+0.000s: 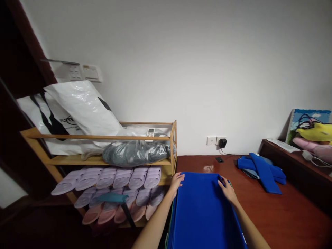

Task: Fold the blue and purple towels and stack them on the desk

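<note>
A long bright blue piece of fabric (199,211) stretches toward me over the near left part of the red-brown table. Whether it is a folded cloth or a soft fabric box, I cannot tell; a thin green edge shows along its left side. At its far left corner, my left hand (177,184) is closed, with the fingers curled over the edge. My right hand (227,189) grips the far right corner, thumb on the inner side and fingers partly hidden behind the fabric.
Blue fabric strips (267,173) lie piled on the table (290,214). Left of it stands a wooden rack (103,137) with slippers (119,178), white bags (83,110) and a remote (150,134). A black plug (222,143) sits in the wall; a yellow plush (315,132) rests on the right ledge.
</note>
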`<state>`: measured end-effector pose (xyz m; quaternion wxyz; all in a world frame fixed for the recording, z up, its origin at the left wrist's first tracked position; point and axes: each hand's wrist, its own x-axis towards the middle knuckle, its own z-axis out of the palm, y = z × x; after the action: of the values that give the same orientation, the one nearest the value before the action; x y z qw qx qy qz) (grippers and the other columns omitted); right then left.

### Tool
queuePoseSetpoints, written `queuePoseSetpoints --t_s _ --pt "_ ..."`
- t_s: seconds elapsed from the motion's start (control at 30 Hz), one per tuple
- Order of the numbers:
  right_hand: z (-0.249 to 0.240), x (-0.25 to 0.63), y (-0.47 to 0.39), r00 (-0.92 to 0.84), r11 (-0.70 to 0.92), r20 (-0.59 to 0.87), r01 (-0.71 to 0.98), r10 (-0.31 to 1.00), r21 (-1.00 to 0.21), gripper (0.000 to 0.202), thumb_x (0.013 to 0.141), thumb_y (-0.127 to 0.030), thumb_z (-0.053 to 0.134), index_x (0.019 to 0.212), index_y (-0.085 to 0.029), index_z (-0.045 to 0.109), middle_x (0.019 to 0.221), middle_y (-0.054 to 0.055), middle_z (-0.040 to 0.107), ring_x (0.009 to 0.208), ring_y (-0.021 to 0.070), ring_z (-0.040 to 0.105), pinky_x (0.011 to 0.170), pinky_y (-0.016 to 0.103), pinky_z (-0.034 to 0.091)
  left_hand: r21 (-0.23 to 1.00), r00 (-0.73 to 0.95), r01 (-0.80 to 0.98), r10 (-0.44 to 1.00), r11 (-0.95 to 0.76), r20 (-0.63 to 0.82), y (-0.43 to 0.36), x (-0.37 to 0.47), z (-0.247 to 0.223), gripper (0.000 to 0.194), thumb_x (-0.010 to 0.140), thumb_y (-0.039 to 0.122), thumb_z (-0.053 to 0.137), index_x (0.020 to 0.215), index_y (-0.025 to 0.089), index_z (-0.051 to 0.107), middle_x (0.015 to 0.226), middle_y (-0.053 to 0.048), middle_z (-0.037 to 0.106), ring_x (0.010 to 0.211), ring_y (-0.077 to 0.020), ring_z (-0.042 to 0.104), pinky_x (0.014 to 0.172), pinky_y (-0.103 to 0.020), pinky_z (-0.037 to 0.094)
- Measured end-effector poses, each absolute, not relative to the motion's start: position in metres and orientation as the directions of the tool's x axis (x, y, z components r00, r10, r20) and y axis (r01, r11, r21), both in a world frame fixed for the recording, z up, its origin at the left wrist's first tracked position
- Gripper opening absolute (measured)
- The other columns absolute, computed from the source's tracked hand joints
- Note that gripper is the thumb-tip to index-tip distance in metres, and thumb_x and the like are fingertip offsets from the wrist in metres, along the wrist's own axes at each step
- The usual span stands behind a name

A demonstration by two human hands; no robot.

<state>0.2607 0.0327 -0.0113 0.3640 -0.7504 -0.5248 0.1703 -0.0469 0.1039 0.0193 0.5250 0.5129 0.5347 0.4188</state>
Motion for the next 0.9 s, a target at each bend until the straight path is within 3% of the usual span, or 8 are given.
queuePoseSetpoints --t_s 0.13,0.2,0.33,0.43,0.53,0.63,0.73,0.9 --pt "-0.017 0.249 0.032 0.36 -0.244 0.058 0.731 0.931 -0.637 0.066 0.082 -0.057 0.031 0.136 -0.02 0.037 0.128 0.012 0.056 0.122 0.0291 0.047 0.099 0.057 0.03 0.952 0.076 0.302 0.994 0.053 -0.08 0.1 -0.036 0.009 0.048 0.088 0.027 0.043 0.135 0.016 0.035 0.135 -0.019 0.048 0.111 -0.0214 0.057 0.081 -0.034 0.048" --pt "-0.019 0.229 0.033 0.318 -0.216 0.077 0.782 0.945 -0.584 0.068 0.084 -0.052 0.029 0.142 -0.017 0.027 0.139 0.016 0.045 0.13 0.0295 0.037 0.103 0.06 0.022 0.908 0.104 0.417 0.995 -0.036 -0.008 0.093 -0.022 0.004 0.055 0.086 0.019 0.042 0.14 0.017 0.029 0.142 -0.016 0.04 0.123 -0.0206 0.047 0.096 -0.037 0.041" --pt "-0.021 0.171 0.041 0.065 0.003 0.119 0.871 0.991 -0.492 0.056 0.089 -0.041 0.026 0.142 -0.024 0.028 0.148 0.005 0.032 0.137 0.0178 0.024 0.109 0.043 0.019 0.747 0.287 0.606 0.951 -0.274 0.117 0.076 0.012 -0.006 0.062 0.078 0.009 0.041 0.14 0.019 0.036 0.148 -0.004 0.034 0.137 -0.0143 0.025 0.112 -0.031 0.019" --pt "-0.026 0.146 0.049 -0.029 0.067 0.093 0.899 0.995 -0.433 0.053 0.089 -0.04 0.026 0.14 -0.027 0.033 0.148 0.002 0.033 0.137 0.0148 0.024 0.109 0.038 0.022 0.604 0.362 0.713 0.925 -0.356 0.117 0.072 0.017 -0.013 0.058 0.08 0.016 0.041 0.138 0.02 0.039 0.148 -0.003 0.032 0.138 -0.017 0.021 0.114 -0.037 0.013" --pt "-0.031 0.161 0.052 0.049 -0.019 0.069 0.927 0.996 -0.374 0.059 0.088 -0.051 0.026 0.14 -0.023 0.035 0.149 0.005 0.028 0.139 0.0195 0.019 0.111 0.045 0.017 0.475 0.332 0.81 0.937 -0.344 0.111 0.077 -0.002 -0.016 0.053 0.085 0.034 0.039 0.138 0.024 0.04 0.15 -0.004 0.028 0.139 -0.0228 0.018 0.113 -0.047 0.009" --pt "-0.034 0.201 0.05 0.191 -0.163 0.053 0.93 0.98 -0.329 0.066 0.087 -0.057 0.023 0.142 -0.021 0.029 0.151 0.009 0.022 0.14 0.0247 0.015 0.109 0.055 0.015 0.375 0.267 0.88 0.957 -0.291 0.114 0.083 -0.024 -0.013 0.056 0.088 0.043 0.035 0.14 0.023 0.036 0.151 -0.006 0.023 0.139 -0.0269 0.015 0.111 -0.051 0.015" --pt "-0.034 0.229 0.047 0.263 -0.24 0.035 0.923 0.964 -0.302 0.068 0.086 -0.059 0.022 0.143 -0.022 0.026 0.151 0.01 0.022 0.139 0.0254 0.016 0.108 0.057 0.018 0.304 0.245 0.914 0.962 -0.27 0.117 0.085 -0.03 -0.006 0.056 0.088 0.042 0.033 0.14 0.021 0.036 0.15 -0.009 0.027 0.138 -0.0281 0.018 0.11 -0.052 0.019" --pt "-0.03 0.207 0.036 0.23 -0.201 0.084 0.944 0.97 -0.263 0.069 0.086 -0.06 0.024 0.142 -0.021 0.027 0.152 0.008 0.02 0.14 0.0239 0.014 0.111 0.053 0.014 0.232 0.312 0.905 0.928 -0.355 0.202 0.069 -0.011 -0.006 0.055 0.089 0.036 0.033 0.142 0.02 0.032 0.15 -0.007 0.024 0.14 -0.0245 0.013 0.113 -0.052 0.004"
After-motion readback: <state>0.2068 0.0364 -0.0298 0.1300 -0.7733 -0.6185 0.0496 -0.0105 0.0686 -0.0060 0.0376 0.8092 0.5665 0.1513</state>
